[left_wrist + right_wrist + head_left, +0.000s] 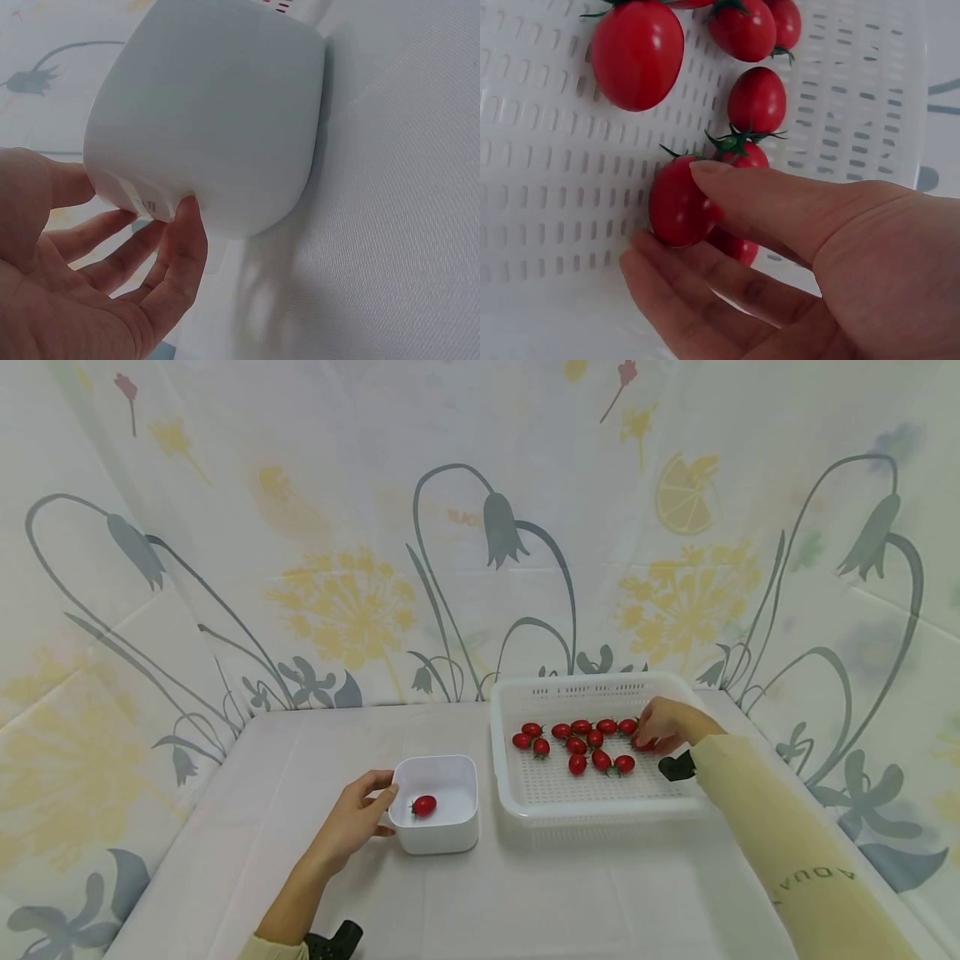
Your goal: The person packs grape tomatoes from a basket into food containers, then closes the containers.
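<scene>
A small square white container (442, 838) stands on the table with one red cherry tomato (423, 806) inside. My left hand (356, 814) holds it by its left side. In the left wrist view, the fingertips (189, 206) bear on the outer wall of the container (210, 112). Over to the right, my right hand (667, 724) reaches into a white perforated basket (600, 810). There it pinches a cherry tomato (676, 201) between thumb and fingers, right beside other tomatoes (757, 100). Green stems show on several of them.
Several more cherry tomatoes (576, 745) lie spread over the basket's floor, mostly in its middle and left part. The basket stands right of the container, with a narrow gap between. A white cloth (540, 893) covers the table, and flower-printed sheets (465, 610) hang behind and at both sides.
</scene>
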The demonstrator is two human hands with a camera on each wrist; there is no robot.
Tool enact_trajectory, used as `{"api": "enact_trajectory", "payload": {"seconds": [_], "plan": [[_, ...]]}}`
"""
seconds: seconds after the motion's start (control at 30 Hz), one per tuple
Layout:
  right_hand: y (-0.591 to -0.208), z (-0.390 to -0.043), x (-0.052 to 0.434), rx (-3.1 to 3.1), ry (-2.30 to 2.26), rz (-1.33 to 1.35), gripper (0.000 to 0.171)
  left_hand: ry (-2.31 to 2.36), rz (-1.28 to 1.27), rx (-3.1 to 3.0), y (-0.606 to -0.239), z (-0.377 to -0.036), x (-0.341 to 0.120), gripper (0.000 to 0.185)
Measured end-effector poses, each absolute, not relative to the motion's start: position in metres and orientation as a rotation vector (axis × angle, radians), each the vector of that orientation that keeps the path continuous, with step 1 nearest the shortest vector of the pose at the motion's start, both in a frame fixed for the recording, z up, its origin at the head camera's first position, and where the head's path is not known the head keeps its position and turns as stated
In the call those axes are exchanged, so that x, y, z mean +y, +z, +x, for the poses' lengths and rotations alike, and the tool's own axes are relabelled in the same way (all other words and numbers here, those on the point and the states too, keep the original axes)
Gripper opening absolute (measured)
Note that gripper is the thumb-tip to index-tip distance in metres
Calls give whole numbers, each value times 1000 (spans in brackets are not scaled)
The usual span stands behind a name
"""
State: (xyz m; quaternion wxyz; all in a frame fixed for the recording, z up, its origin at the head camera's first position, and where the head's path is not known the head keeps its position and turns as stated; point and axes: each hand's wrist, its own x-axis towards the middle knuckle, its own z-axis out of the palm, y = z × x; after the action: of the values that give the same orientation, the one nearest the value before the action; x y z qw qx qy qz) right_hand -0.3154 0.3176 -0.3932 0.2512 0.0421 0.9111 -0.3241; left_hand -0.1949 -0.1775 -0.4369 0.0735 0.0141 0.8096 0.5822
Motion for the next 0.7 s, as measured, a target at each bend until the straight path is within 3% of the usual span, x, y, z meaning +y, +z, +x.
{"api": "enact_trajectory", "payload": {"seconds": [0.13, 0.3, 0.7], "plan": [[-397, -316, 316, 2469, -862, 71, 14, 1749, 43, 2428, -437, -195, -178, 38], [-399, -317, 316, 2467, -880, -11, 11, 1744, 39, 2429, -436, -194, -178, 38], [-392, -316, 325, 2390, -1074, -97, 21, 1746, 43, 2423, -436, -194, -179, 37]]}}
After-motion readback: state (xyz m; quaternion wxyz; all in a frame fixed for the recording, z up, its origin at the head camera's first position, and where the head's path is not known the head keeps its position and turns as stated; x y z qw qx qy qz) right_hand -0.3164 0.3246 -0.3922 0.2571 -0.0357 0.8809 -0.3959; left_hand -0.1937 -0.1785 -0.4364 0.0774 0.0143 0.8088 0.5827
